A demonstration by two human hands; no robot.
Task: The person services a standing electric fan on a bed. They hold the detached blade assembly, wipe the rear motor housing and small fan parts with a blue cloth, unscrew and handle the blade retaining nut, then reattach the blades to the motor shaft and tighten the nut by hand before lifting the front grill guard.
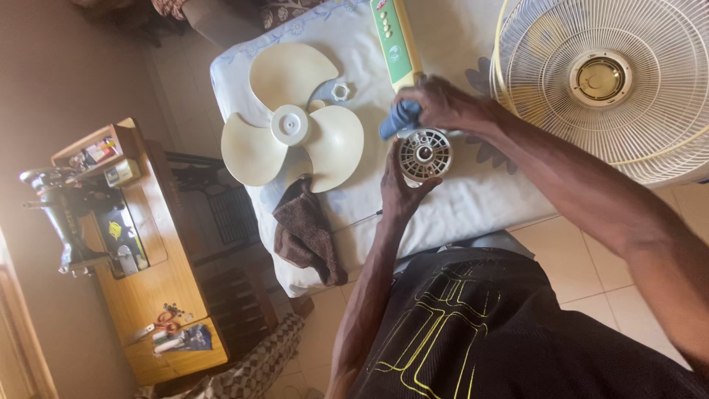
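Two hands meet over the bed (458, 207). The left hand (401, 185) has its grip curled around the rim of a round, slotted metal motor housing (425, 154), whose vented face points up toward the camera; being round, it shows no clear long axis. The right hand (443, 103) pinches a blue cloth (399, 118) just above the housing. A cream three-blade fan propeller (292, 125), brown rag (306, 233) and fan guard (605, 81) lie nearby.

Cream fan blade (292, 125), brown rag (306, 233), wire grille (613, 81), prob. sewing machine (63, 214) w/ wooden table.
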